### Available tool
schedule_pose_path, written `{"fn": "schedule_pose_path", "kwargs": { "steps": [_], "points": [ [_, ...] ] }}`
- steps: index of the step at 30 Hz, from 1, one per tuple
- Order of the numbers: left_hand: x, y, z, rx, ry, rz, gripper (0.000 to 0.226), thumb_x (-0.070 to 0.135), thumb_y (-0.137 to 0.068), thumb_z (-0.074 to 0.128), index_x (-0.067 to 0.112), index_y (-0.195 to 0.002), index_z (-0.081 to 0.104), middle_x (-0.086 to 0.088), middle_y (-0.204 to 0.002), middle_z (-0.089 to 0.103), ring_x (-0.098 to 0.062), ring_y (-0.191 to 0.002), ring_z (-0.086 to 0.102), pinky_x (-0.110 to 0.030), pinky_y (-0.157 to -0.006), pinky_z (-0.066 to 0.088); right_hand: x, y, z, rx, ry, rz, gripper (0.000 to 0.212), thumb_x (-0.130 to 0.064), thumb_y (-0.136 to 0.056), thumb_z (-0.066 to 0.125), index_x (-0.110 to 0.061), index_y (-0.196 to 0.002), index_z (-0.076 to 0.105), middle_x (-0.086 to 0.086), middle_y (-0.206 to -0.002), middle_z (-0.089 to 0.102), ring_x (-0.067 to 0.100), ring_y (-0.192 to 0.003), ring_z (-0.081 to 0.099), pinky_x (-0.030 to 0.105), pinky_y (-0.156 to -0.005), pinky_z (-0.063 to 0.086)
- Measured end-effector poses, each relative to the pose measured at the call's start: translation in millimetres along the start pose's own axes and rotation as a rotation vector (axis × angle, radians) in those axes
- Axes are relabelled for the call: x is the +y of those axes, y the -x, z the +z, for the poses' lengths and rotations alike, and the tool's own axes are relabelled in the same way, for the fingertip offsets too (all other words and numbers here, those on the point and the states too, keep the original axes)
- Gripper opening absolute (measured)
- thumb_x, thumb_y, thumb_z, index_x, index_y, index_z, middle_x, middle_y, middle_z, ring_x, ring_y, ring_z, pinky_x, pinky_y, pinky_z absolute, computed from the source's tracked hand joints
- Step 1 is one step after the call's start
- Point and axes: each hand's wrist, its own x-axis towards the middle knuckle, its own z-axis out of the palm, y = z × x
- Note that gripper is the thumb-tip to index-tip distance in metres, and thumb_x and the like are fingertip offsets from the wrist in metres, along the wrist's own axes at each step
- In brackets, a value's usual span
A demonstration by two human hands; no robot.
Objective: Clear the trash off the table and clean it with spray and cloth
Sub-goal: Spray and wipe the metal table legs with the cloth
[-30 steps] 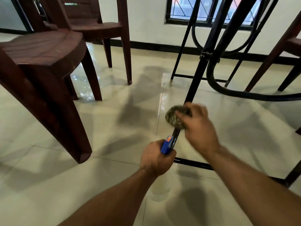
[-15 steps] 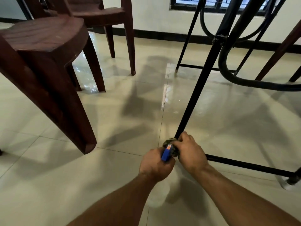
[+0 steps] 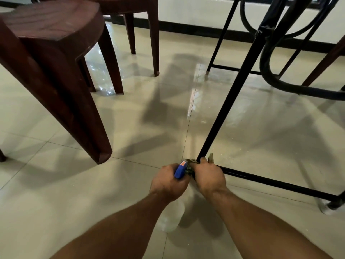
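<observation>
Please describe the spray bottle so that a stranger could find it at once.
Find the black table leg slanting down to the tiled floor. At its foot, the left hand grips the bottle. Only it has a blue head and a clear body.

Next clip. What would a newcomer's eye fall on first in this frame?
First, the two hands low in the middle: the left hand grips a spray bottle with a blue head, and the right hand holds a dark cloth at the foot of a black table leg. A big brown chair fills the upper left, over a glossy tiled floor.
</observation>
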Motion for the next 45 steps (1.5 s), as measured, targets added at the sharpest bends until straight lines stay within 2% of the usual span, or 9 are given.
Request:
{"fn": "schedule_pose_path", "kwargs": {
  "steps": [3, 9, 15, 23, 32, 34, 39, 43, 45],
  "points": [
    [0.4, -2.2, -5.4, 0.021, 0.029, 0.01, 0.021, 0.044, -0.081, 0.054, 0.026, -0.071, 0.051, 0.005, -0.057, 0.051, -0.017, -0.054, 0.047, -0.038, -0.059, 0.054, 3.0, 2.3, 10.8, 0.088, -0.202, 0.082, 0.033, -0.034, -0.102, 0.048, -0.037, -0.134, 0.049, 0.002, -0.119, 0.05, 0.029, -0.099, 0.061, 0.038, -0.081, 0.057],
    [-3.8, -7.4, -8.6, 0.051, 0.02, 0.031, 0.026, 0.046, -0.075, 0.049, 0.02, -0.07, 0.052, 0.004, -0.057, 0.049, -0.018, -0.053, 0.043, -0.041, -0.058, 0.052, -2.3, -0.7, 29.9, -0.13, -0.111, 0.008, 0.026, -0.024, -0.1, 0.051, -0.026, -0.123, 0.062, 0.003, -0.127, 0.047, 0.028, -0.103, 0.063, 0.039, -0.086, 0.055],
    [-1.9, -11.7, 7.0, -0.028, 0.028, 0.064, 0.022, 0.039, -0.088, 0.058, 0.025, -0.073, 0.052, 0.004, -0.063, 0.056, -0.015, -0.055, 0.047, -0.03, -0.054, 0.047, 21.6, 20.1, 20.1, 0.051, -0.323, 0.049, 0.031, -0.028, -0.093, 0.06, -0.027, -0.124, 0.056, 0.001, -0.119, 0.05, 0.027, -0.099, 0.061, 0.037, -0.085, 0.052],
    [20.4, -12.6, 30.7, -0.116, -0.012, 0.083, 0.022, 0.032, -0.084, 0.057, 0.021, -0.067, 0.048, 0.004, -0.059, 0.051, -0.019, -0.052, 0.044, -0.03, -0.053, 0.043, 94.5, 24.2, 12.1, 0.356, -0.853, 1.187, 0.053, -0.017, -0.092, 0.064, 0.003, -0.134, 0.039, 0.028, -0.136, 0.044, 0.045, -0.118, 0.052, 0.047, -0.097, 0.045],
    [66.9, 2.2, 66.9, -0.223, -0.093, 0.216, 0.024, 0.034, -0.086, 0.06, 0.026, -0.069, 0.046, 0.004, -0.065, 0.054, -0.016, -0.057, 0.046, -0.029, -0.055, 0.039, 113.7, 69.8, 28.8, 0.41, -1.291, 0.949, 0.037, -0.009, -0.096, 0.054, -0.014, -0.132, 0.055, 0.019, -0.126, 0.06, 0.035, -0.105, 0.06, 0.031, -0.085, 0.048],
    [86.3, 5.6, 76.8, -0.24, -0.115, 0.283, 0.026, 0.034, -0.087, 0.062, 0.028, -0.069, 0.044, 0.008, -0.065, 0.052, -0.012, -0.057, 0.045, -0.027, -0.054, 0.036, 116.7, 76.6, 36.6, 0.401, -1.077, 0.661, 0.045, -0.005, -0.093, 0.056, -0.02, -0.136, 0.055, 0.02, -0.132, 0.053, 0.035, -0.106, 0.056, 0.034, -0.081, 0.048],
    [117.5, 5.8, 104.3, -0.188, -0.058, 0.256, 0.017, 0.039, -0.084, 0.061, 0.025, -0.075, 0.057, 0.005, -0.065, 0.061, -0.02, -0.062, 0.059, -0.031, -0.057, 0.049, 136.4, 79.9, 37.1, 0.103, -0.637, 0.143, 0.066, -0.01, -0.096, 0.056, -0.024, -0.155, 0.03, 0.0, -0.166, 0.012, 0.025, -0.146, 0.027, 0.041, -0.112, 0.039],
    [125.2, 7.9, 119.6, -0.198, -0.003, 0.239, 0.021, 0.031, -0.085, 0.062, 0.025, -0.068, 0.051, 0.006, -0.056, 0.051, -0.015, -0.051, 0.043, -0.029, -0.052, 0.041, 189.1, 74.4, 28.3, 0.024, -0.42, 0.273, 0.041, -0.03, -0.095, 0.058, -0.036, -0.135, 0.056, -0.004, -0.163, 0.019, 0.022, -0.137, 0.038, 0.04, -0.103, 0.047],
    [130.2, 6.2, 129.6, -0.196, -0.018, 0.249, 0.022, 0.034, -0.082, 0.059, 0.024, -0.067, 0.048, 0.005, -0.055, 0.048, -0.016, -0.051, 0.038, -0.031, -0.051, 0.037, 230.4, 78.0, 36.4, 0.047, -0.343, 0.34, 0.037, -0.019, -0.093, 0.056, -0.031, -0.127, 0.064, -0.004, -0.158, 0.031, 0.023, -0.136, 0.039, 0.041, -0.106, 0.045]
  ]
}}
